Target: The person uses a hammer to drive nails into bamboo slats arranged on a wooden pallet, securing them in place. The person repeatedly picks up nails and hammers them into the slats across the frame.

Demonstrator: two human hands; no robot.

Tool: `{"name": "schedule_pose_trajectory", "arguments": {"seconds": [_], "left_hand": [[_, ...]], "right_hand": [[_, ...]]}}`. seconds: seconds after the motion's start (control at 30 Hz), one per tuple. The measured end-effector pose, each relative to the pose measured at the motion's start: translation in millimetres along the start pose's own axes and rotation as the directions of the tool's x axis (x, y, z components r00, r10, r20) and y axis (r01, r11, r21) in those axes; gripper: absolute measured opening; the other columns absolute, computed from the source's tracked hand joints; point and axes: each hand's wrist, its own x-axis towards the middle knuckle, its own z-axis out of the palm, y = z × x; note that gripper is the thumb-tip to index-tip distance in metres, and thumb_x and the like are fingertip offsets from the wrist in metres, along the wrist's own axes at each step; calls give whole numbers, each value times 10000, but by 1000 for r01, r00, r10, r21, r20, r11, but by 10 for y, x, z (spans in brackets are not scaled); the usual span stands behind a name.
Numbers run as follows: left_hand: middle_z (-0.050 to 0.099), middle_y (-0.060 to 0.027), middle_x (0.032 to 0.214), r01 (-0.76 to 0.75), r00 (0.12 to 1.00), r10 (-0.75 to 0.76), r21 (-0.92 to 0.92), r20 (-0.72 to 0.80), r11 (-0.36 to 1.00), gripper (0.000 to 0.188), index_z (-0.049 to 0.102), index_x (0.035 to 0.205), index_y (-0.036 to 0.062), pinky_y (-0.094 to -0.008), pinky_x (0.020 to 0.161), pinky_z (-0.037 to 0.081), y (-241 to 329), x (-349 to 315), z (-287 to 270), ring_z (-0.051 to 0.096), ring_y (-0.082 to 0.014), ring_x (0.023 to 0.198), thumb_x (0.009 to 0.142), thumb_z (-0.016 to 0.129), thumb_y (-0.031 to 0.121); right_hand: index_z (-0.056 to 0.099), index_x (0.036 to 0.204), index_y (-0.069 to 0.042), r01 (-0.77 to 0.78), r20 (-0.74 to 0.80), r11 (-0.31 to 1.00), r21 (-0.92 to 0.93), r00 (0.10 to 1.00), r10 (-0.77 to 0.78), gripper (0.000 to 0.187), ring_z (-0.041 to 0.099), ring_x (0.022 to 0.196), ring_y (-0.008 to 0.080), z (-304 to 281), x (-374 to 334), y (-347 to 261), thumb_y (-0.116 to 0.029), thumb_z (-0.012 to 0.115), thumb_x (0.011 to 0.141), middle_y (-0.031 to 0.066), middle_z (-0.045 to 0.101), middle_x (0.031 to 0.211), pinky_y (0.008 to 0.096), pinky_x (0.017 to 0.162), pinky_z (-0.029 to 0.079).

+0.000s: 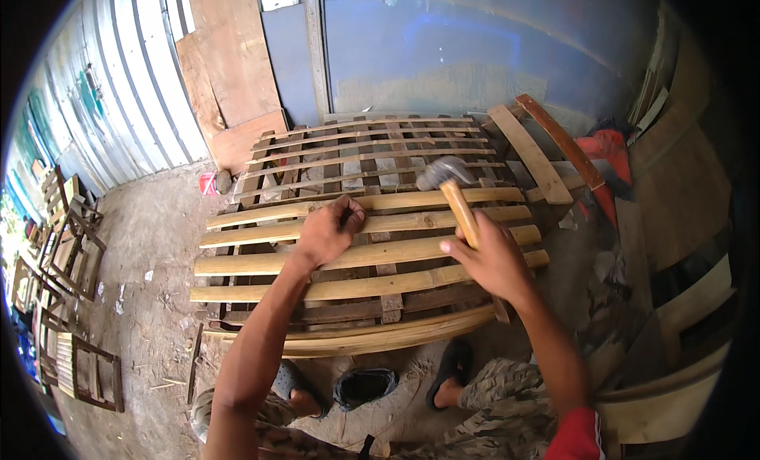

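Note:
My right hand [492, 258] is closed around the wooden handle of a claw hammer [459, 208]. Its metal head is raised over the topmost of several pale yellow slats [412, 199], right of my other hand. My left hand [326, 232] rests on these slats with thumb and fingers pinched together at the topmost one; whatever may be between the fingertips is too small to make out. Beneath the slats lies a dark, weathered wooden slatted frame [443, 300]. Along its near edge is a bundle of pale slats [396, 335].
A black plastic bag [366, 387] lies on the floor between my feet. Reddish-brown and bare boards [529, 155] lean at the right. Wooden chairs [89, 369] stand at the far left, and a red can [210, 183] sits beyond the frame's left corner. A blue-grey wall [475, 48] closes the back.

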Motion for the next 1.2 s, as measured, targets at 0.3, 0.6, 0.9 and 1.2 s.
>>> {"name": "schedule_pose_trajectory", "arguments": {"seconds": [0.3, 0.6, 0.9, 1.2], "left_hand": [[719, -198, 857, 5, 990, 33, 269, -138, 963, 163, 577, 1081, 84, -536, 747, 530, 6, -48, 101, 681, -446, 831, 984, 551, 212], [700, -225, 761, 58, 998, -41, 339, -57, 939, 204, 518, 1120, 49, -552, 954, 470, 71, -45, 108, 679, -443, 793, 977, 537, 194], [709, -204, 778, 26, 1000, -25, 385, -8, 923, 268, 521, 1149, 56, -546, 917, 490, 78, -24, 80, 692, -413, 816, 943, 585, 216], [705, -215, 897, -49, 997, 67, 339, -42, 940, 161, 551, 1082, 57, -519, 762, 515, 135, -45, 48, 675, -427, 854, 982, 578, 181]], "right_hand": [[532, 1030, 39, 150, 102, 968, -202, 986, -132, 378, 658, 984, 453, 424, 839, 86, -151, 800, 843, 258, 673, 950, 524, 823, 489], [568, 1117, 29, 87, 132, 990, -108, 989, -72, 431, 664, 991, 433, 467, 839, 175, -171, 819, 829, 256, 685, 1008, 498, 834, 491], [568, 1071, 6, 82, 140, 996, -29, 987, -77, 408, 670, 914, 394, 417, 837, 229, -196, 829, 831, 208, 686, 928, 459, 798, 488], [554, 1049, -1, 93, 161, 996, -11, 983, -90, 365, 652, 852, 414, 431, 859, 260, -174, 806, 848, 217, 662, 871, 475, 751, 477]]}}
